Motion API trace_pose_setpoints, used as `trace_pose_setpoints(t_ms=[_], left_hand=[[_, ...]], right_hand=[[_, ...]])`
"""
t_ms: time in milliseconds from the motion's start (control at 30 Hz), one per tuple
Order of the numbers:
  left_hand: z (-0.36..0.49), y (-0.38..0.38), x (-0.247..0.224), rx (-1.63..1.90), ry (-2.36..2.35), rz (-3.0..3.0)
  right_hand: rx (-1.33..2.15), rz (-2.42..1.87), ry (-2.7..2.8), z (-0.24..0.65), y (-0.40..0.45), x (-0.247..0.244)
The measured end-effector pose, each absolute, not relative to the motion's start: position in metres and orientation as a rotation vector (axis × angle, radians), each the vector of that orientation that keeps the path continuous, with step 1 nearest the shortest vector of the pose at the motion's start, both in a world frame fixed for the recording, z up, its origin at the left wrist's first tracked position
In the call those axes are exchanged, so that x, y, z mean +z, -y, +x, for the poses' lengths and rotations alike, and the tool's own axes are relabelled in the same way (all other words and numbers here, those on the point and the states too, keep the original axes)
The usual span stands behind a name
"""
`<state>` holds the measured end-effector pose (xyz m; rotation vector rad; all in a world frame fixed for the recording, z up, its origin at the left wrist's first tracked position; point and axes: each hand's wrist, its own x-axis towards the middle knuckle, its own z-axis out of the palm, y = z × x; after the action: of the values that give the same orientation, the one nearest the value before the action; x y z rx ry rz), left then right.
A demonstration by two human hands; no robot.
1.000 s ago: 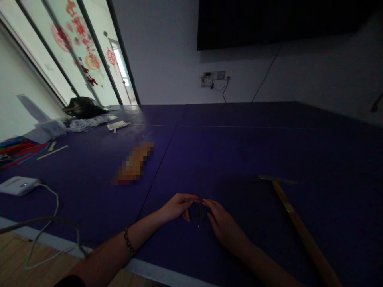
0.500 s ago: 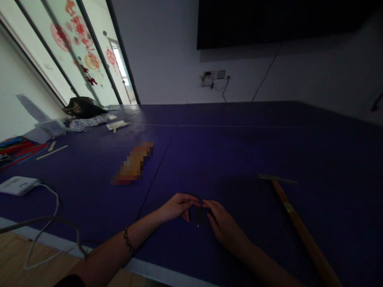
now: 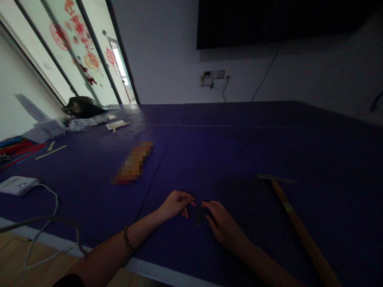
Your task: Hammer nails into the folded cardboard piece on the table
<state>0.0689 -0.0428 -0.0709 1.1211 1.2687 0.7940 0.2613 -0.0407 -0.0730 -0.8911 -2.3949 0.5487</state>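
A small row of slim metal nails (image 3: pixel 199 216) lies on the purple tabletop between my hands, side by side and pointing roughly towards me. My left hand (image 3: pixel 178 204), a bracelet on its wrist, rests just left of them. Its fingers are stretched out and nothing shows in them. On the other side, my right hand (image 3: pixel 220 221) has its fingers bent over, thumb apart, with the fingertips close to the nails' upper right end. Whether they touch is too dark to tell. A hammer (image 3: pixel 295 215) with a wooden handle lies to the right, apart from both hands.
On the purple table (image 3: pixel 239 151) lies a blurred-out orange item (image 3: pixel 134 163). A white device (image 3: pixel 19 185) with a cable is at the left, near coloured strips (image 3: pixel 24 149). Farther back are a dark bag (image 3: pixel 82 107) and a small white packet (image 3: pixel 116 125).
My left fingers have drawn back a little to the left, away from the top of the nails, leaving a gap between my two hands. My right hand has hardly moved.
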Motion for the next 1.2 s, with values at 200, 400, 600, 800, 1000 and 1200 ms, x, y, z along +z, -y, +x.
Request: trace_pose_setpoints(t_ms=[200, 400, 600, 800, 1000, 1200], left_hand=[[0.068, 0.043, -0.072, 0.779, -1.206, 1.164], [0.067, 0.045, -0.067, 0.710, -1.130, 1.255], [0.067, 0.046, -0.060, 0.671, -1.103, 1.329], [0.067, 0.047, -0.056, 0.625, -1.080, 1.415], [0.065, 0.047, -0.060, 0.637, -1.074, 1.428], [0.066, 0.044, -0.061, 0.681, -1.071, 1.396]], right_hand=[[0.464, -1.019, 2.288, 0.263, 0.038, -0.074], [0.553, -1.066, 2.203, 0.264, 0.038, -0.080], [0.587, -0.967, 2.238, 0.263, 0.040, -0.077], [0.567, -0.965, 2.216, 0.262, 0.039, -0.076], [0.597, -0.915, 2.243, 0.261, 0.040, -0.077], [0.575, -0.938, 2.186, 0.265, 0.034, -0.076]])
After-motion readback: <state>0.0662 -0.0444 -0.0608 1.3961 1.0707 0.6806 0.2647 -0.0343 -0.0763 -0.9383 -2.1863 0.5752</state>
